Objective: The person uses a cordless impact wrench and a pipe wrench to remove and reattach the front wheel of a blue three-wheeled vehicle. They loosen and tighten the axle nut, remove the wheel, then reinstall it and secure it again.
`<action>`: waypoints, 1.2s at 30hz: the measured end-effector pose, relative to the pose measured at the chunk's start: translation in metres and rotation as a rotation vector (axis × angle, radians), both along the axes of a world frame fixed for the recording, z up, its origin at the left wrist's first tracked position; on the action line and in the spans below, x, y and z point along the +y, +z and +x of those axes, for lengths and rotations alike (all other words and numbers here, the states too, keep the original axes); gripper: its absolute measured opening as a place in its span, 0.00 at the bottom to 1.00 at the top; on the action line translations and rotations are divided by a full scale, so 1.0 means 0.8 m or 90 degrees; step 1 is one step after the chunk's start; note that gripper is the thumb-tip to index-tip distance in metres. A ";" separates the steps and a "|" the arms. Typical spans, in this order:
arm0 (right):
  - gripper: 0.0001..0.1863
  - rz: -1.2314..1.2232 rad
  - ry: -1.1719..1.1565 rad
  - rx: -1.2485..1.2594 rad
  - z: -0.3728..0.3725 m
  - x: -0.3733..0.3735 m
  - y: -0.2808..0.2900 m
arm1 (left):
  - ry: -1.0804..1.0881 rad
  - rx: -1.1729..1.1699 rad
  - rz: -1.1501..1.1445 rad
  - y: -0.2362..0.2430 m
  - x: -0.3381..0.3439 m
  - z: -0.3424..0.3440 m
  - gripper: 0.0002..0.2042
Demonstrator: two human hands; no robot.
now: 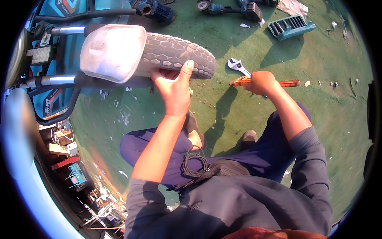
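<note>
At the front wheel, my left hand (175,87) grips the near side of the black tyre (187,53), thumb up against its tread and fingers curled in under the mudguard side. My right hand (262,83) is closed around a long orange tool (289,83), held level over the floor; its exact kind is partly hidden by the fist. A silver adjustable wrench (238,66) shows beside and beneath that fist, its jaw pointing away from me. Whether the hand touches the wrench, I cannot tell. A pale, worn mudguard (113,51) covers the tyre's left part.
The blue vehicle's front end (59,91) fills the upper left, with dark tube bars. Beyond the wheel are a blue motor-like part (159,12), a cordless power tool (232,11) and a teal socket case (291,27). Scraps litter the green floor (334,131). Clutter lies lower left.
</note>
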State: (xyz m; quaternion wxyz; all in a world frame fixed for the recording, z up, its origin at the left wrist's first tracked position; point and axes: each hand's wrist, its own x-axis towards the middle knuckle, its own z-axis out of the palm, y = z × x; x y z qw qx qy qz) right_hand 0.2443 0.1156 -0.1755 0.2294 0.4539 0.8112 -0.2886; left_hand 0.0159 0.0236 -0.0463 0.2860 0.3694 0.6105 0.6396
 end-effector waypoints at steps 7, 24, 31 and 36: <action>0.23 -0.007 -0.014 -0.008 -0.006 -0.003 0.003 | -0.078 0.023 -0.042 0.004 -0.042 -0.021 0.39; 0.21 -0.014 0.020 -0.017 -0.026 -0.005 -0.009 | -0.060 0.012 -0.062 -0.003 -0.075 -0.019 0.45; 0.22 -0.015 0.030 -0.016 -0.036 -0.004 -0.015 | -0.054 0.019 -0.070 -0.003 -0.082 -0.021 0.45; 0.22 -0.018 0.032 -0.007 -0.038 -0.003 -0.014 | -0.047 0.008 -0.075 -0.005 -0.082 -0.022 0.44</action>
